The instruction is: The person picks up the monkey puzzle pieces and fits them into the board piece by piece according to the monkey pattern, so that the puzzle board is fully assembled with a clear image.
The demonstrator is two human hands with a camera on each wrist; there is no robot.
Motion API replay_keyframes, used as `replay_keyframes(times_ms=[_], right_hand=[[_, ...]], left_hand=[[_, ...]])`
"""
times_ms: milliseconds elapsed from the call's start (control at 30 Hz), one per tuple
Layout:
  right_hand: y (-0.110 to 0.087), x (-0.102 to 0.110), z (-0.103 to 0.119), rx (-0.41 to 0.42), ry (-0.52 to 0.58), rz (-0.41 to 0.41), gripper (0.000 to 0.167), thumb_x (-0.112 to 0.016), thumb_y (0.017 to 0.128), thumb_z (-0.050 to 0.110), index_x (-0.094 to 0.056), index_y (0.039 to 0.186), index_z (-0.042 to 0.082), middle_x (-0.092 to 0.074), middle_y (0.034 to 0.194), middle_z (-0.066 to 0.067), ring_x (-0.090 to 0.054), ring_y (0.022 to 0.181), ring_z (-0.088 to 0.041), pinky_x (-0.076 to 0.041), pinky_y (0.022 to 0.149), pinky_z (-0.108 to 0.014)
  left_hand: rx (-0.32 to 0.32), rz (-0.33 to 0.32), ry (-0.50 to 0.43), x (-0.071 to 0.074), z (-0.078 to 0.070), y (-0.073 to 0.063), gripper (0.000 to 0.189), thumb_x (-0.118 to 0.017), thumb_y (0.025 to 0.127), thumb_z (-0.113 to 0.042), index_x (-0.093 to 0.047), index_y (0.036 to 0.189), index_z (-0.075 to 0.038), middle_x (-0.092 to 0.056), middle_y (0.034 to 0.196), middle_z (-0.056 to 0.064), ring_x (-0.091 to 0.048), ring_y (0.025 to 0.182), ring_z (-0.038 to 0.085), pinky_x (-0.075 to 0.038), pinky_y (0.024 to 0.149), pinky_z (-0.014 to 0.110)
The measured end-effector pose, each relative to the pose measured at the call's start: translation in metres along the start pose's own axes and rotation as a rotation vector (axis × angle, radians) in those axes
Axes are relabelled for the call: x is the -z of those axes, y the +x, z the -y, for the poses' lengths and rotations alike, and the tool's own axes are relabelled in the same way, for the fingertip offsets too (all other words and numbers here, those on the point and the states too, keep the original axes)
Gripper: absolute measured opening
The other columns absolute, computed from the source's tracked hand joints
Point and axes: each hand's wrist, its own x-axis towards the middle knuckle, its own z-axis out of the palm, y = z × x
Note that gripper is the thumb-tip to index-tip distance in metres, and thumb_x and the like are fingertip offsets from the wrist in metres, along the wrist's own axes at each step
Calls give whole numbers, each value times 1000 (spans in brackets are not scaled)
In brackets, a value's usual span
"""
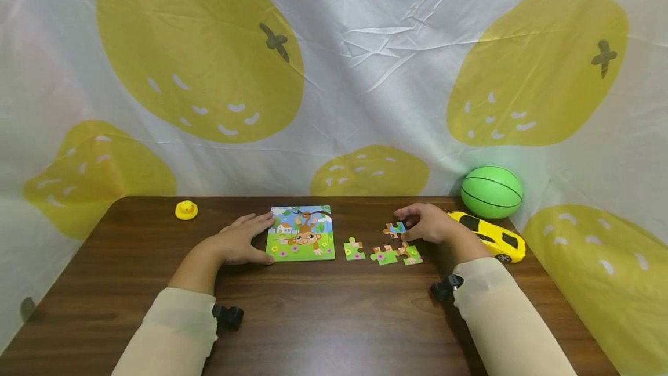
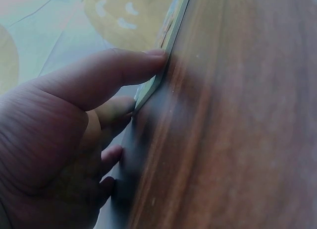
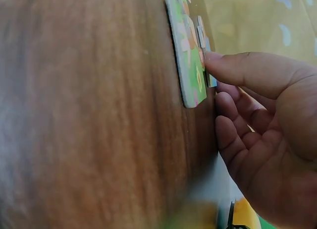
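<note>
A square puzzle board (image 1: 301, 234) with a monkey picture lies flat on the table. My left hand (image 1: 240, 241) rests along its left edge, fingers extended, with the thumb at the near corner; in the left wrist view the thumb (image 2: 124, 68) touches the board's rim. Right of the board, my right hand (image 1: 429, 224) pinches a blue and brown puzzle piece (image 1: 394, 230) between thumb and fingers, low over the table. Nearer me lie a green puzzle piece (image 1: 354, 249) and two more, one green with flowers (image 1: 385, 256), one at the right (image 1: 411, 253).
A yellow toy car (image 1: 493, 237) stands just right of my right hand, with a green ball (image 1: 492, 192) behind it. A yellow rubber duck (image 1: 186, 210) sits at the table's back left. A patterned cloth (image 1: 365, 103) hangs along the wooden table's (image 1: 334, 318) far edge.
</note>
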Motion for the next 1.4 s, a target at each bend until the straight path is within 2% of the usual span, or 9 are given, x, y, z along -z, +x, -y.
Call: replay_keyframes(times_ms=[567, 967, 1233, 1400], right_hand=[[1, 0, 5, -15, -90, -29, 51, -90, 87, 23, -75, 133, 7, -77, 120, -12, -70, 112, -29, -59, 100, -46], [-3, 3, 1, -5, -61, -9, 54, -90, 85, 16, -73, 136, 9, -74, 131, -14, -68, 117, -30, -60, 100, -45], [1, 1, 5, -16, -112, -7, 49, -90, 84, 19, -77, 130, 10, -76, 121, -11, -68, 110, -27, -60, 96, -42], [2, 1, 5, -35, -108, 4, 43, -90, 83, 18, -79, 124, 10, -76, 114, -10, -68, 106, -25, -59, 93, -41]], left_hand=[[5, -2, 0, 0, 1, 1, 106, -82, 85, -55, -30, 171, -22, -21, 181, 4, -10, 168, 42, -13, 126, 79], [8, 3, -7, 0, 0, 2, 107, -83, 85, -56, -30, 171, -22, -20, 182, 4, -10, 168, 42, -13, 127, 78], [8, 3, -8, 0, 0, 1, 107, -83, 85, -56, -30, 171, -21, -21, 181, 4, -10, 168, 43, -13, 127, 78], [11, 7, -10, 0, 0, 0, 107, -83, 85, -56, -30, 171, -21, -20, 182, 4, -9, 168, 43, -12, 127, 78]])
